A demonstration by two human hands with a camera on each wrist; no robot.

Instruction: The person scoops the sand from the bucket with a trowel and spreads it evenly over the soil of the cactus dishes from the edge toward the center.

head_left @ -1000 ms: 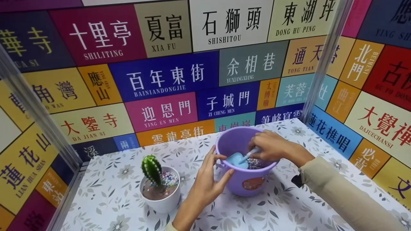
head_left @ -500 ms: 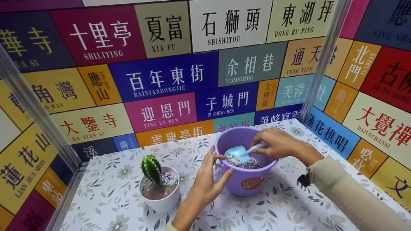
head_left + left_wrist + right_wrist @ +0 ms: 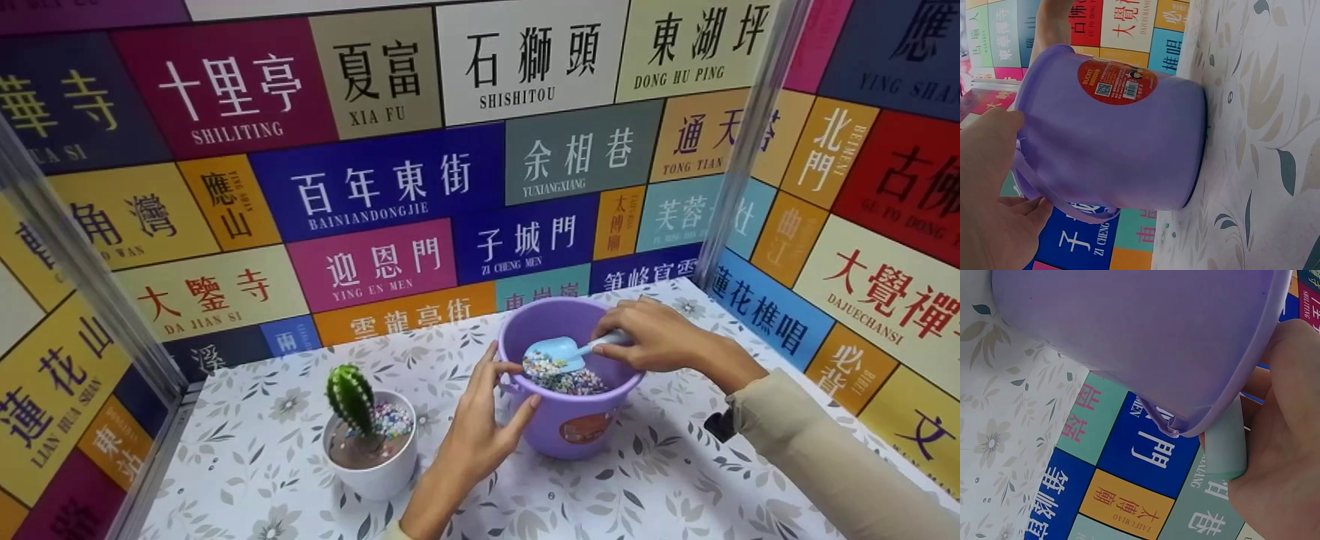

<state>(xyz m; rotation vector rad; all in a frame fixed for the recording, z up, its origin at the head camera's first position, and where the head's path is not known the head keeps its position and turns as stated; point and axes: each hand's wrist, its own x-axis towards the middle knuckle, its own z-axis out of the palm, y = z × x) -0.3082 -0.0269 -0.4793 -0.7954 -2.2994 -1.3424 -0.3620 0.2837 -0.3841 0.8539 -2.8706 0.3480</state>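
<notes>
A purple bucket [image 3: 536, 420] stands upright on the table, with small multicoloured beads [image 3: 581, 382] inside. My left hand [image 3: 486, 420] grips its near-left rim, thumb and fingers spread along the edge; the left wrist view shows the bucket's handle [image 3: 1067, 202] hanging beside those fingers. Between the fingers and thumb of my right hand [image 3: 664, 337] is the handle of a light-blue scoop [image 3: 559, 350]. Beads lie in the scoop's blade, which is tilted inside the bucket above the bead pile. The handle end [image 3: 1224, 441] shows past the rim in the right wrist view.
Left of the bucket stands a white pot [image 3: 375, 480] with a green cactus [image 3: 349, 397] and beads over part of its brown soil. A floral cloth [image 3: 277, 465] covers the table. Panels with printed signs [image 3: 375, 176] rise behind and at both sides.
The right hand has raised the scoop from deeper in the bucket and drawn it slightly right; beads now show in its blade. The left hand stays on the rim.
</notes>
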